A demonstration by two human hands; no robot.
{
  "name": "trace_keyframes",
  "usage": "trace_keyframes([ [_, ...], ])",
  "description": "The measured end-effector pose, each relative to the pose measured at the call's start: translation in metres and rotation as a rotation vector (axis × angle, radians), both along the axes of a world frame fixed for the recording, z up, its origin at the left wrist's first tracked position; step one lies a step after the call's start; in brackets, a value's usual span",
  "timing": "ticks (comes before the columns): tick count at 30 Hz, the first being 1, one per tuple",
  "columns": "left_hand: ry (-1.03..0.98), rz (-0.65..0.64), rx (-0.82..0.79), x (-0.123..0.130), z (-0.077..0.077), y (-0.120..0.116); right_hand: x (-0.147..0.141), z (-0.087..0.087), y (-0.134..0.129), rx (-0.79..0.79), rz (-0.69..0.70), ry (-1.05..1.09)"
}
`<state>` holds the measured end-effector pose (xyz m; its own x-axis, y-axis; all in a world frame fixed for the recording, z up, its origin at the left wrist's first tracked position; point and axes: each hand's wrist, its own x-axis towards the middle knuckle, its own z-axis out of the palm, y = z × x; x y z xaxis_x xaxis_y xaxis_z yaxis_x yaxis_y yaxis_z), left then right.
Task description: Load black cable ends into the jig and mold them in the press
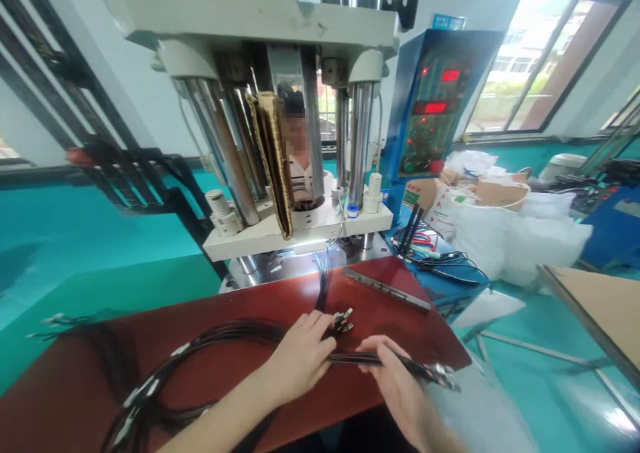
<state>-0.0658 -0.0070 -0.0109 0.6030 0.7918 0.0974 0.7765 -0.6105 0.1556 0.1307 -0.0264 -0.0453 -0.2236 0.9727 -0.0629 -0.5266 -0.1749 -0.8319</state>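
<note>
My left hand (300,356) rests on the dark red table (210,366) and pinches a bundle of thin black cables (350,358). My right hand (395,373) grips the same bundle a little farther right, where its metal-tipped ends (443,375) stick out past the table edge. A second bunch of metal connector ends (343,320) lies just beyond my left fingers. The cables trail left in a long black loop (165,386) across the table.
A vertical press machine (280,140) with steel columns stands right behind the table, cables hanging into its base. A metal bar (386,288) lies at the table's far right. A blue control box (435,100), white sacks (500,233) and a cardboard sheet (600,306) are to the right.
</note>
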Motion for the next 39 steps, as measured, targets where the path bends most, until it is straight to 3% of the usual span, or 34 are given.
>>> trace_keyframes([
  [3, -0.116, -0.005, -0.276, 0.006, 0.015, -0.007, -0.003, 0.013, 0.015, 0.073, 0.083, -0.047],
  [5, -0.164, 0.064, -0.408, 0.006, 0.020, -0.011, -0.005, 0.018, 0.026, 0.055, 0.109, -0.012],
  [9, -0.221, 0.267, -0.487, 0.002, 0.016, -0.020, -0.004, 0.010, 0.043, -0.014, 0.029, 0.168],
  [12, -0.223, 0.317, -0.573, 0.000, 0.010, -0.027, -0.001, 0.004, 0.046, 0.004, 0.023, 0.144],
  [15, -0.314, 0.244, -0.692, 0.009, 0.016, -0.027, -0.002, 0.009, 0.042, 0.089, 0.105, 0.019],
  [18, -0.610, 0.081, -0.918, 0.030, 0.025, -0.012, -0.003, 0.015, 0.039, 0.192, 0.202, -0.069],
  [21, -0.793, 0.035, -1.127, 0.055, 0.023, 0.012, 0.000, 0.013, 0.039, 0.092, 0.234, -0.090],
  [23, -0.789, 0.095, -1.005, 0.067, 0.017, 0.025, 0.006, 0.009, 0.042, 0.017, 0.064, -0.097],
  [25, -0.740, 0.137, -0.764, 0.074, 0.011, 0.031, 0.013, 0.006, 0.047, 0.009, -0.176, -0.129],
  [27, -0.702, 0.156, -0.622, 0.078, 0.007, 0.032, 0.019, 0.006, 0.050, 0.009, -0.295, -0.150],
  [35, -0.861, 0.258, -0.759, 0.079, -0.006, 0.029, 0.015, 0.013, 0.056, -0.064, -0.254, 0.077],
  [39, -0.891, 0.212, -0.819, 0.076, -0.011, 0.032, 0.016, 0.015, 0.061, -0.136, -0.187, 0.159],
])
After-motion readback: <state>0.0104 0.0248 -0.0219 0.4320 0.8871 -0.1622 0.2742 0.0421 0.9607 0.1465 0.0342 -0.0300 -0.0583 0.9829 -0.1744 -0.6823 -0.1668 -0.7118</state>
